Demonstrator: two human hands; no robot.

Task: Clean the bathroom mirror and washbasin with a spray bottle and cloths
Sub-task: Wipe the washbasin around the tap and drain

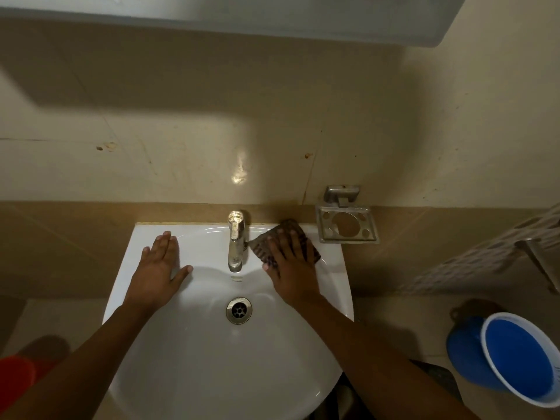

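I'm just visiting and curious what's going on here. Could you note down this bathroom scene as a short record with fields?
place: white washbasin under a mirror
left hand: flat on the basin's rim, holding nothing
right hand: pressing a dark cloth flat on the rim, right of the tap
water: none seen running
nearby: metal soap holder, blue bucket

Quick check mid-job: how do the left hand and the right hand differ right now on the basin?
The left hand lies bare on the washbasin rim, left of the tap; the right hand presses a dark cloth on the rim right of the tap. The left hand's thumb splays toward the bowl. Both lie flat, fingers straight, pointing toward the wall.
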